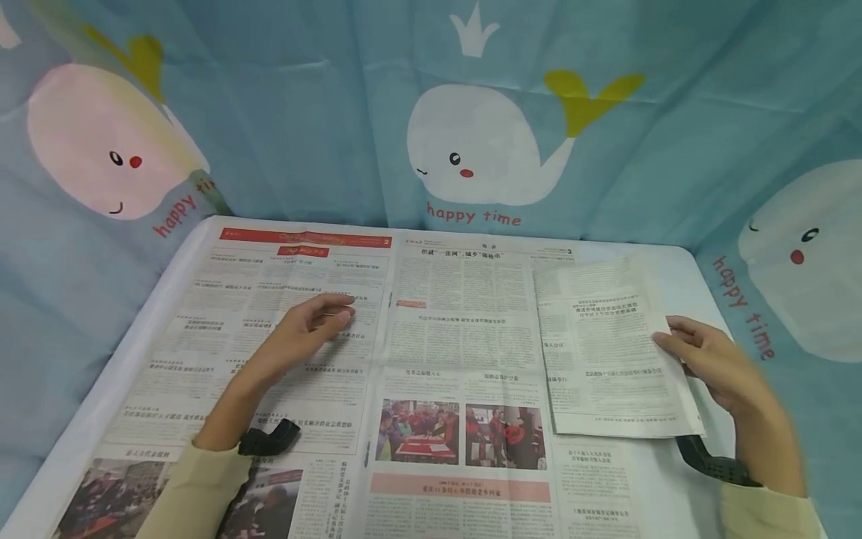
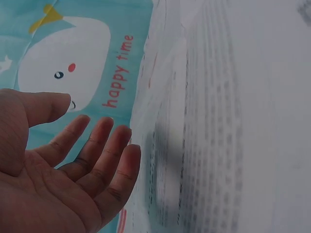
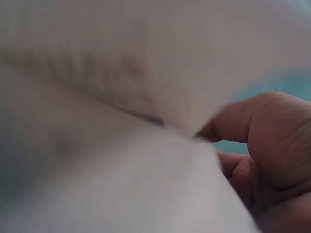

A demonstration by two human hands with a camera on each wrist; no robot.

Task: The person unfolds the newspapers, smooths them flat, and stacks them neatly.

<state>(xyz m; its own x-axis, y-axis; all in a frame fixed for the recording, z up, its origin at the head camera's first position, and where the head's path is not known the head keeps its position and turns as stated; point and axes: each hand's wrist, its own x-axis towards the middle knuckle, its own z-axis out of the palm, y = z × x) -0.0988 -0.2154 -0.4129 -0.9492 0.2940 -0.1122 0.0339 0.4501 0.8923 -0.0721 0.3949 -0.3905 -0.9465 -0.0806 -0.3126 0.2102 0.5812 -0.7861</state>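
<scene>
A large newspaper [image 1: 444,340] lies spread over the white table, with printed columns and colour photos. Over its right side is a folded newspaper piece [image 1: 609,352]; whether it joins the large sheet I cannot tell. My right hand [image 1: 714,359] pinches that piece at its right edge, thumb on top. Blurred paper fills most of the right wrist view, with the right hand [image 3: 272,145] gripping its edge. Above the left page hovers my left hand [image 1: 313,323], holding nothing. In the left wrist view, the left hand [image 2: 82,174] has loosely bent, spread fingers.
The white table [image 1: 673,262] has rounded far corners. Behind it and at both sides hangs a blue curtain [image 1: 303,135] with whale prints and "happy time" lettering. A black band [image 1: 269,438] is on the left wrist, another [image 1: 717,464] on the right.
</scene>
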